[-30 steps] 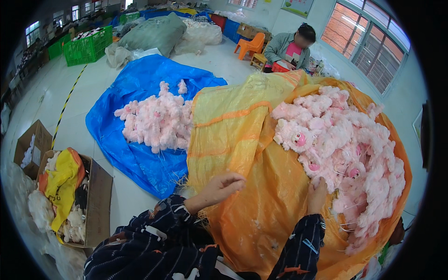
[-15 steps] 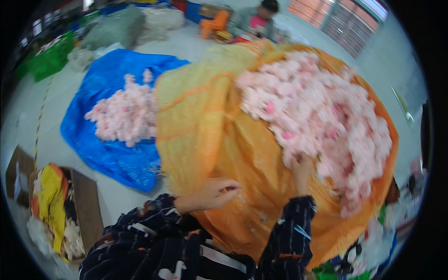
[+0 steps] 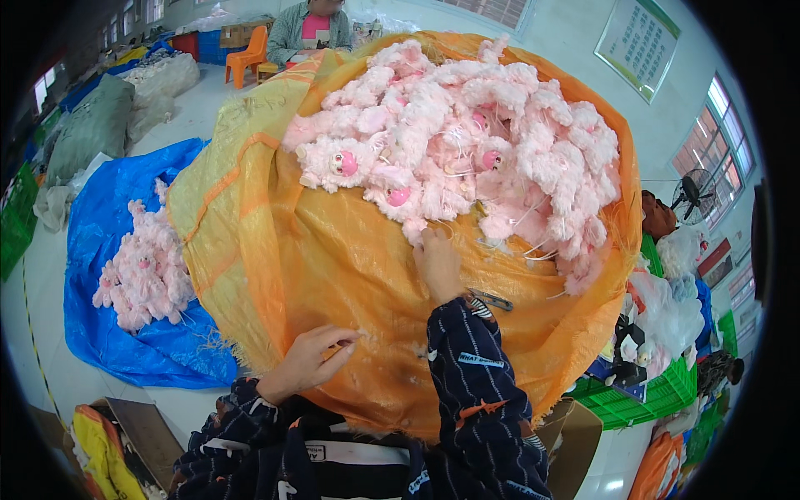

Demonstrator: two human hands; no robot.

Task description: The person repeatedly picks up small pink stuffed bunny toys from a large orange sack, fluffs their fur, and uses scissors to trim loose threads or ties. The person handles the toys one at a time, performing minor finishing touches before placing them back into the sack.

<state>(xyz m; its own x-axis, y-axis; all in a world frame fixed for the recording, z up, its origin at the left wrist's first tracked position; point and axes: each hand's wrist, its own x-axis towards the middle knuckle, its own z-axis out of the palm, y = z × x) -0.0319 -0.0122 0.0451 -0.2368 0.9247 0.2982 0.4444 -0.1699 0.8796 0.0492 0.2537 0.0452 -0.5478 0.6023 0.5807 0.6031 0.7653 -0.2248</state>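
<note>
A heap of fluffy pink plush toys (image 3: 417,142) with bright pink faces and thin white strings covers the far part of an orange woven sheet (image 3: 350,275). At the heap's near edge my right hand (image 3: 437,265) has its fingers closed on the tip of a pink plush toy (image 3: 413,230). My left hand (image 3: 307,363) hovers over the near left of the sheet, its fingers stretched out and thumb apart, with nothing seen in it. A grey utility knife (image 3: 492,300) lies on the sheet just right of my right wrist.
More pink plush toys (image 3: 148,267) lie on a blue sheet (image 3: 92,333) at left. A cardboard box (image 3: 142,433) stands near left, a green crate (image 3: 642,400) with bagged items at right. Across the heap sits a person (image 3: 312,33) beside an orange chair (image 3: 247,57).
The view has swung to the right, so the heap now sits more central. My right hand stays at the heap's near edge. My left hand's fingers have straightened.
</note>
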